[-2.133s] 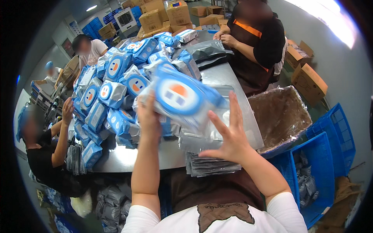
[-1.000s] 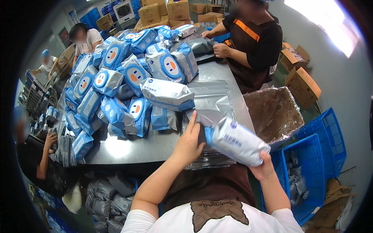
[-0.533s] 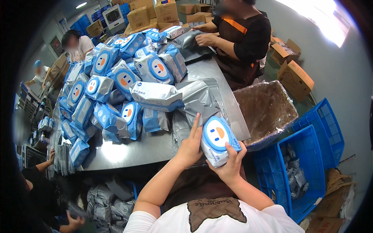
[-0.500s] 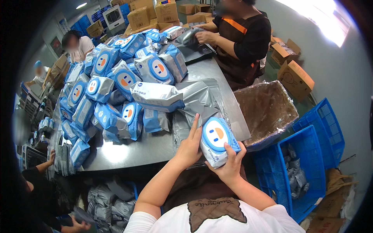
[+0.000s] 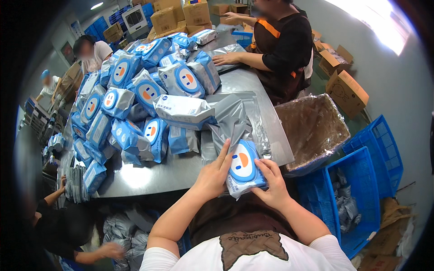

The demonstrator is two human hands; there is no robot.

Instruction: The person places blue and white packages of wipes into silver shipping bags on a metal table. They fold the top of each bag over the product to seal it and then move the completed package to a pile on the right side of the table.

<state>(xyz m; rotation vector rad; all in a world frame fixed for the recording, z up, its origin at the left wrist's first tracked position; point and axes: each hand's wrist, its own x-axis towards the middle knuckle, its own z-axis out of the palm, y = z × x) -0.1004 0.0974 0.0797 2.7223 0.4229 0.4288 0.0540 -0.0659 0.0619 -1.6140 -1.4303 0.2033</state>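
Both hands clamp one blue wipes pack point(image 5: 244, 168) at the near edge of the steel table point(image 5: 181, 169): left hand point(image 5: 212, 174), right hand point(image 5: 271, 187). Bagging seems underway; next, the grey mailer bag point(image 5: 233, 119) just beyond needs opening.

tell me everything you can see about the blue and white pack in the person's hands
The pack is a soft, glossy plastic pouch, white with a blue round-cornered label bearing an orange, face-like mark. It is tilted, label up, at the metal table's near edge, by grey bags. The left hand holds its left side, the right hand its lower right.
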